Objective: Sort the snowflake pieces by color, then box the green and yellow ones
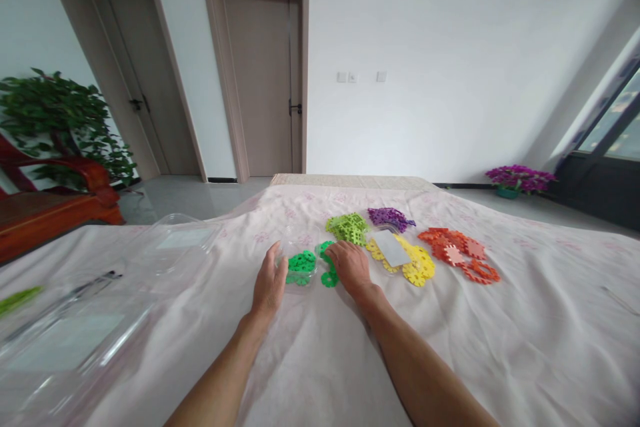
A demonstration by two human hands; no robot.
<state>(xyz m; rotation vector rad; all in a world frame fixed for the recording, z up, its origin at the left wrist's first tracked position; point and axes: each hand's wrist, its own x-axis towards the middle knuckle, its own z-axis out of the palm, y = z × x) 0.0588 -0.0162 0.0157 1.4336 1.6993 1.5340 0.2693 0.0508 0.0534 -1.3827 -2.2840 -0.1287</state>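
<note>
Green flower-shaped interlocking discs [302, 261] lie inside a small clear plastic box [303, 285] on the cloth. My left hand [269, 280] grips the box by its left wall, thumb towards the rim. Just right of the box, my right hand [350, 265] reaches down with curled fingers onto loose green discs [329, 278]. Its fingertips are partly hidden, but they close on the discs. Yellow discs [419, 265] sit right beside that hand, under a clear lid with a white label [391, 248]. Behind it is a heap of light green pieces [349, 228].
Purple pieces [390, 218] and orange-red pieces [453, 247] form piles further back and right. Larger clear containers [65, 347] with labels stand on the left, with another clear container [175, 240] behind. A pale cloth [320, 360] with folds covers the table.
</note>
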